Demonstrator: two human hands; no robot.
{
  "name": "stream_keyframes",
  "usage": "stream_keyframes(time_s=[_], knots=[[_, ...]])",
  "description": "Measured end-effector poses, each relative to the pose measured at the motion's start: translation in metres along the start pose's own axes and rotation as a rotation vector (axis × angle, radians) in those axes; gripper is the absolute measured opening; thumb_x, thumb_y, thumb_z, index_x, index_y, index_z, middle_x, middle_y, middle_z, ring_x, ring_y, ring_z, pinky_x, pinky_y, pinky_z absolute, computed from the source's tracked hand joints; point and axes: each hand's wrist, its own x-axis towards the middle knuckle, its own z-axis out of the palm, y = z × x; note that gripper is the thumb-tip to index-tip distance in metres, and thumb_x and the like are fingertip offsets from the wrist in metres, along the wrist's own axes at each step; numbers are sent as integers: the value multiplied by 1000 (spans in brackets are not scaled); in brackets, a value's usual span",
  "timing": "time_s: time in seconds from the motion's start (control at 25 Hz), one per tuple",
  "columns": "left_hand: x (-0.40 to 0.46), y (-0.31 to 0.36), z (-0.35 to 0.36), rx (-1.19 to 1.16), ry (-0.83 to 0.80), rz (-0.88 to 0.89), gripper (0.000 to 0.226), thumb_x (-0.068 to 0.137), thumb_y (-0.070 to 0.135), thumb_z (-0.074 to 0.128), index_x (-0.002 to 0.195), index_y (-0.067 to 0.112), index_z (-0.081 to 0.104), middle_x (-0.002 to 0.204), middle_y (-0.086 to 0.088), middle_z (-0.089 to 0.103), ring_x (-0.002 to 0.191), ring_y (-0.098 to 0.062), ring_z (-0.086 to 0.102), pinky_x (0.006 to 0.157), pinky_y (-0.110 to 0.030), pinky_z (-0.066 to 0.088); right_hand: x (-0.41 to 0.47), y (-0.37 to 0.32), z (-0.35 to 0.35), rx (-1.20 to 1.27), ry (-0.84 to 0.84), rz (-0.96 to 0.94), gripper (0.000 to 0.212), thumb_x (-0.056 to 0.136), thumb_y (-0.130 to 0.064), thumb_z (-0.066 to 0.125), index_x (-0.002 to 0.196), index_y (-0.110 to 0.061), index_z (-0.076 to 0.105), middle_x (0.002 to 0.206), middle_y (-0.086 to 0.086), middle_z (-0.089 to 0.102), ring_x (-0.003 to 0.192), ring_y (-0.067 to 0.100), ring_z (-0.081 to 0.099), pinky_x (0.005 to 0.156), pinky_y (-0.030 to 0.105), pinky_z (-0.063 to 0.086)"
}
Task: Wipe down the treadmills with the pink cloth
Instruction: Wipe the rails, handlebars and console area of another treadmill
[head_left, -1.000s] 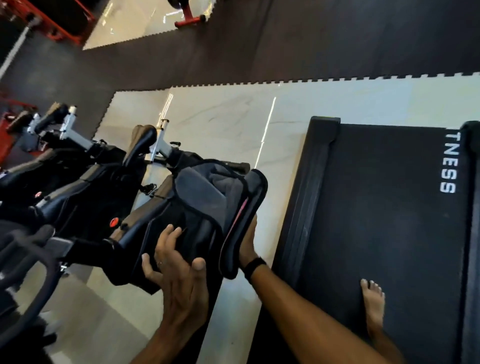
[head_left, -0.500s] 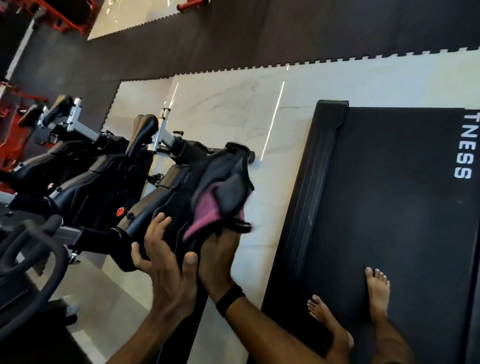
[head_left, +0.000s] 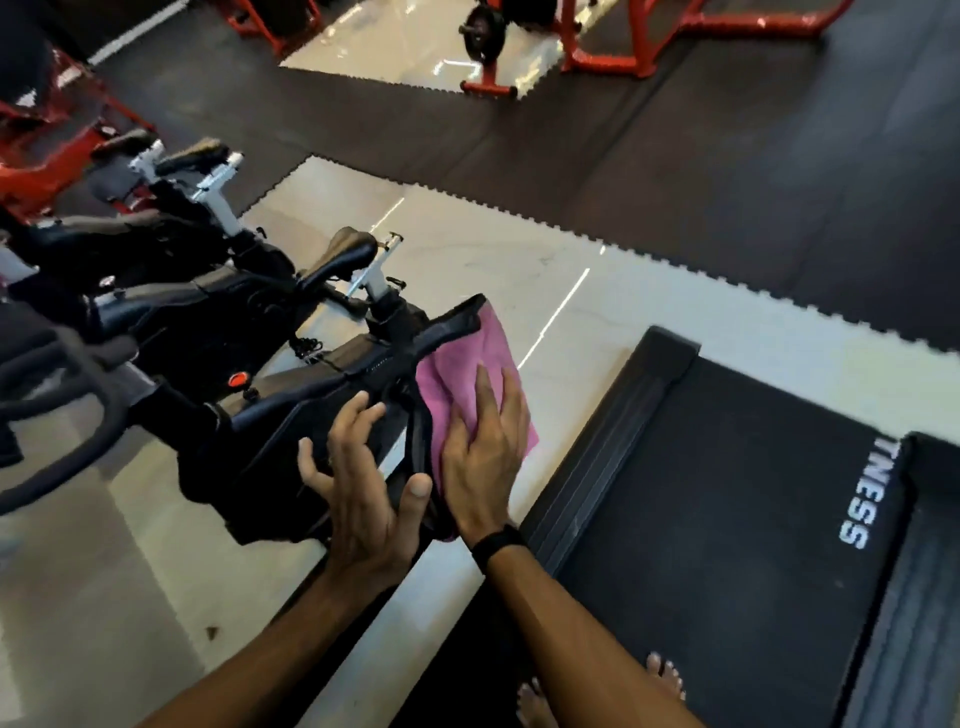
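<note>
The pink cloth (head_left: 483, 343) lies spread over the right face of the treadmill's black side handrail (head_left: 395, 358). My right hand (head_left: 485, 447) presses flat on the cloth with straight fingers, a black band on its wrist. My left hand (head_left: 358, 478) rests on the handrail's left face with fingers spread and the thumb over its near edge. The treadmill's black belt (head_left: 727, 493) stretches away at the lower right, with white lettering near its end.
Black exercise bikes (head_left: 208, 301) stand close on the left, their saddles and handlebars reaching toward the handrail. Red weight racks (head_left: 597, 47) stand at the back on dark rubber mats. Pale tiled floor runs between the bikes and the treadmill. My bare feet (head_left: 665, 675) are on the belt.
The cloth was bunched in my right hand; now it lies flat, pink side out, under that hand's straight fingers. My left hand stayed on the handrail. The view tilted up.
</note>
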Motion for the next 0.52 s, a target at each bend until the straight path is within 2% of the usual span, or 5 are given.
stream_keyframes(time_s=[0.12,0.2,0.28,0.4,0.52], knots=[[-2,0,-8,-56,160,-119,78,94,68,23,133,4,45,149,-8,42,139,-3,33,117,-53,1,-4,5,-19,-292,-238,-478,44,97,-29,48,135,-11,59,144,10,53,142,32,39,119,62,13],[-4,-2,-17,-81,275,-205,71,96,65,24,130,7,47,147,-5,44,137,-1,34,116,-54,5,-2,5,-33,-370,-391,-683,44,99,-34,42,129,-11,63,137,6,59,136,31,47,118,65,11],[-6,-6,-24,-69,315,-252,68,96,63,24,129,9,47,146,-2,43,136,1,34,116,-55,5,5,14,-48,-399,-508,-844,47,99,-36,37,126,-9,65,132,6,62,130,29,52,117,66,15],[-15,-11,-36,-20,387,-314,69,97,63,22,131,9,48,146,-1,44,136,3,33,117,-53,5,26,19,-61,-420,-720,-1122,49,99,-37,38,128,-10,64,136,6,60,129,28,52,112,66,26],[-19,-5,-32,56,497,-391,69,98,63,21,131,9,49,144,-3,47,135,-3,39,116,-57,8,45,12,-56,-396,-841,-1390,46,99,-42,40,132,-15,58,139,6,57,130,27,50,109,60,33]])
